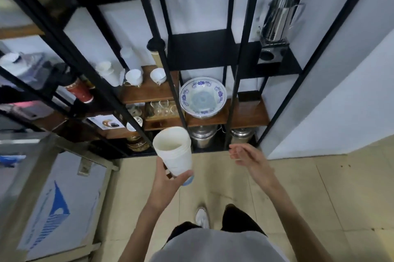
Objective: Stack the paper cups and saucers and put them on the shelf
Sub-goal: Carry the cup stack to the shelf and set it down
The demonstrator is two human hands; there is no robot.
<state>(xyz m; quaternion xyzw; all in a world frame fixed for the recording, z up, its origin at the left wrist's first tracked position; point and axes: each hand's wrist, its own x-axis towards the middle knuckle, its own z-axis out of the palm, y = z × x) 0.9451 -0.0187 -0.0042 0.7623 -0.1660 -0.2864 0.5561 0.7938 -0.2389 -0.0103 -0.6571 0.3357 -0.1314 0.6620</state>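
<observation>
A stack of white paper cups [173, 151], nested one in another and tilted with the mouth toward me, is gripped near its base by my left hand [168, 180]. The stack hovers in front of the black metal shelf unit [234, 91] with its wooden boards [247, 114]. To the right of the cups my right hand [249, 158] floats with fingers spread and nothing in it. No saucers are visible in either hand.
A blue-patterned bowl [202, 96] leans on a wooden board. White teacups [134, 77] sit on the board to its left, glasses [162, 108] below. Steel pots [203, 136] stand at the bottom, a steel jug [277, 20] higher up. A white cabinet [57, 204] stands at left. Tiled floor [319, 193] lies below.
</observation>
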